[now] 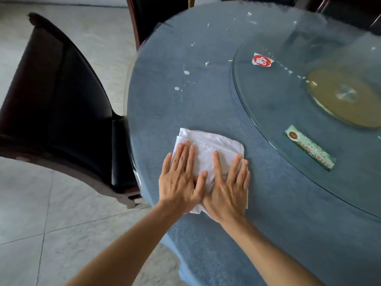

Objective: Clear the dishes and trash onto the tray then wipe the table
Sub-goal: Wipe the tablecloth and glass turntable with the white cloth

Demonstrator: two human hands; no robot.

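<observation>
Hands: two, both bare, side by side on one cloth near the desk's near-left edge.
Left hand (181, 178): flat, palm down, fingers spread; grip apart, pressing the cloth, not clamped on it.
Right hand (226, 186): flat, palm down, fingers spread; grip apart, pressing the cloth; its thumb side touches the left hand's thumb.
Cloth (208, 145): one, white, folded to a rough square; its far half shows beyond the fingertips, and one corner shows under the wrists.
Desk (206, 100): one, round, covered in blue fabric under a clear sheet; the cloth lies just inside its left edge.
Glass turntable (278, 112): one, clear, round, on the right part of the desk, with one yellowish round hub under its middle.
Wrappers: two, both on the turntable; one red and white wrapper (262, 60) at its far-left rim, one long green packet (310, 148) at its near rim, well apart from the cloth.
White spills (186, 72): several small drops and flecks on the desk's far-left part, beyond the cloth; too small to count exactly.
Chairs: one black chair (61, 89) just beside the desk's left edge; at least one more at the far edge, mostly cut off.
Floor (41, 203): pale tiles.
</observation>
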